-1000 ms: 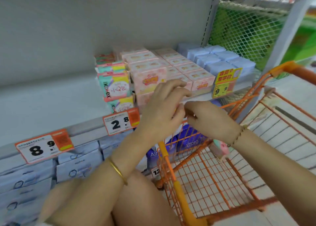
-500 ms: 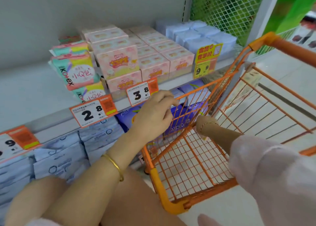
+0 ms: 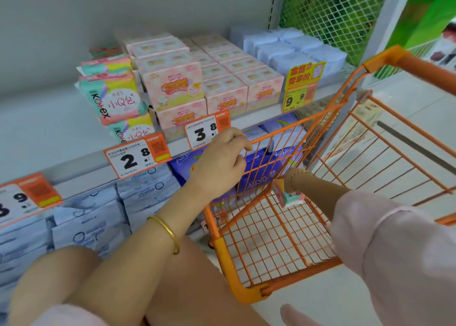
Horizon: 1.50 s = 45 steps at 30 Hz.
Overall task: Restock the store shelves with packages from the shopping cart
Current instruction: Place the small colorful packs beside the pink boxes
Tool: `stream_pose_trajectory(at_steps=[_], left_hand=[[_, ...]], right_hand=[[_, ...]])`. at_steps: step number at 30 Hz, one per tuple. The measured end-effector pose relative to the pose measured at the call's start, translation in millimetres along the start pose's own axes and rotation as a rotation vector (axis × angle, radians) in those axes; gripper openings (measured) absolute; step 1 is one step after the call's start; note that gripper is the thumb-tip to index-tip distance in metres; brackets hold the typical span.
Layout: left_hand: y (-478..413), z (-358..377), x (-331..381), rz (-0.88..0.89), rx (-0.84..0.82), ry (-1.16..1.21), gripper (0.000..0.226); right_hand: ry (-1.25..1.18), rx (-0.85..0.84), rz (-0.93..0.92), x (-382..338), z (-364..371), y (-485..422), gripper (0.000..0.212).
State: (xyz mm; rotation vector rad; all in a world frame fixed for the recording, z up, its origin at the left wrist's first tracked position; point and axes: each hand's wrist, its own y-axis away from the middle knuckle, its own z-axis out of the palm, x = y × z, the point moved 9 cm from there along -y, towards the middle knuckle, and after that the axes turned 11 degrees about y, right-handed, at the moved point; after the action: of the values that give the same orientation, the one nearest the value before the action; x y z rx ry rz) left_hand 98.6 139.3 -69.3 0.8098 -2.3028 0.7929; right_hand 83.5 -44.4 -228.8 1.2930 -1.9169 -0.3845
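The orange wire shopping cart (image 3: 227, 259) stands against the shelf front. Its basket floor is bare except for one small pink and teal Kotex packet (image 3: 290, 198) near the front wall. My right hand (image 3: 290, 179) reaches down into the basket and holds that packet; my wrist hides most of the fingers. My left hand (image 3: 221, 161) hovers at the cart's front left corner with its fingers loosely curled and nothing in it. Matching Kotex packets (image 3: 112, 98) stand stacked on the middle shelf (image 3: 37, 128) above the 2.8 price tag (image 3: 137, 156).
Pink boxes (image 3: 174, 88) and pale blue packs (image 3: 296, 51) fill the shelf to the right of the Kotex stack. Purple Allpro packs (image 3: 262, 175) and light blue packs (image 3: 86, 223) sit on the shelf below. Green mesh (image 3: 328, 12) closes the right end. My knees are in the foreground.
Both hands came apart from in front of the shelf. My right hand dropped into the cart basket with the packet. My left hand lowered to the cart's front corner.
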Motion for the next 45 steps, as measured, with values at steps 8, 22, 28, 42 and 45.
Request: stream_pose_trajectory(at_steps=[8, 22, 28, 42, 45], left_hand=[[-2, 2, 2, 0.001, 0.017, 0.014, 0.029], [-2, -11, -1, 0.010, 0.099, 0.194, 0.022], [9, -76, 10, -0.119, 0.360, 0.515, 0.011], [59, -165, 4, -0.376, 0.464, 0.568, 0.044], [62, -178, 4, -0.354, 0.488, 0.640, 0.042]], right_hand=[[-0.017, -0.034, -0.034, -10, 25, -15, 0.057], [-0.253, -0.043, -0.641, -34, -68, 111, 0.034], [-0.481, 0.745, -0.707, -17, -156, 206, 0.041], [-1.040, 1.039, -0.844, -66, -209, 256, 0.046], [-1.210, 0.948, -0.955, -69, -214, 262, 0.057]])
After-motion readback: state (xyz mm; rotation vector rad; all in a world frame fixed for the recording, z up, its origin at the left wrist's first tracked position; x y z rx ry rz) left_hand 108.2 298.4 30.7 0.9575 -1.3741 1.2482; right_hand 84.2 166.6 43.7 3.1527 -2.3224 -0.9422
